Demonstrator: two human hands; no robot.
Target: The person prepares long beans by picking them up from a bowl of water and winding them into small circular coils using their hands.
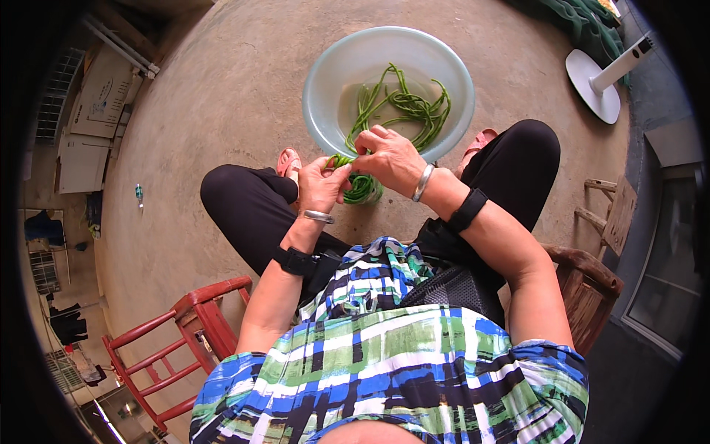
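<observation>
My left hand [322, 185] is closed around a small green coil of long bean [338, 160], held in front of my knees. Close beside it, my right hand [390, 157] pinches at the same long bean, its fingertips nearly meeting those of the left. Just beyond both hands stands a pale blue basin [315, 100], with loose long beans [427, 111] lying in a tangle inside. Under my hands, between my feet, a clear container [362, 189] filled with coiled green beans is partly hidden by my fingers.
A red wooden chair [166, 348] stands at the left, and brown wooden furniture [588, 285] is by my right elbow. A white round-based stand [597, 92] is at the far right. A small bottle [139, 195] lies on the concrete floor to the left.
</observation>
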